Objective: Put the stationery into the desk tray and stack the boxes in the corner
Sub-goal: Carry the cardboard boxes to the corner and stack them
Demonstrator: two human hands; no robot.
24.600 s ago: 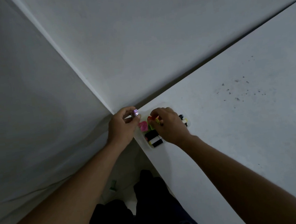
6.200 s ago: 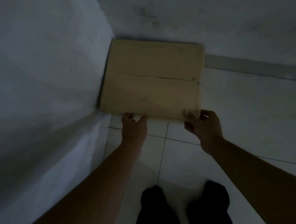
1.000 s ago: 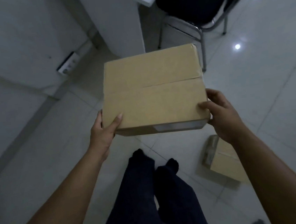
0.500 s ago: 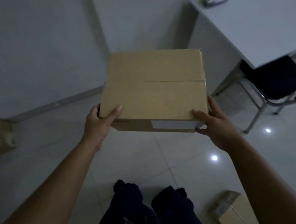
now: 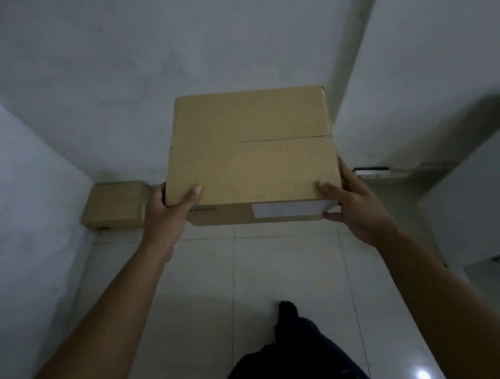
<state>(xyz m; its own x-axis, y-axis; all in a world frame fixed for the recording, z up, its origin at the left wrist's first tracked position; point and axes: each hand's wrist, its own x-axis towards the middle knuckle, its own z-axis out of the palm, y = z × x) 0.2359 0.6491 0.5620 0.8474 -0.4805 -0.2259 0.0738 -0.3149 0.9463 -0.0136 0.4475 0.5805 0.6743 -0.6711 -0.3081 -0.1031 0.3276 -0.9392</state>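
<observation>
From the head view, a cardboard box (image 5: 251, 155) is held up in the air in front of the person, well above the tiled floor (image 5: 281, 266), its closed top flaps facing the camera with a seam running across the middle. The left hand (image 5: 170, 217) has its grip clamped on the box's near left corner, thumb lying flat on the top face and the other fingers wrapped round the side and out of sight beneath. The right hand (image 5: 357, 206) has its grip clamped on the near right corner in the same way, thumb pressed on the top edge and fingers curled under the bottom edge. A white label (image 5: 291, 208) shows on the box's near side face, between the two hands, closer to the right one. A second cardboard box (image 5: 115, 208) sits on the floor in the corner where the left wall (image 5: 18, 198) meets the back wall (image 5: 167, 59), touching or nearly touching both; its right end is hidden behind the left hand and the held box. The held box is apart from this one, higher and to its right. At the right stands a pale pillar or furniture side (image 5: 435, 83), too dim to tell which. One dark-trousered leg (image 5: 291, 361) shows at the bottom, foot pointing toward the back wall.
</observation>
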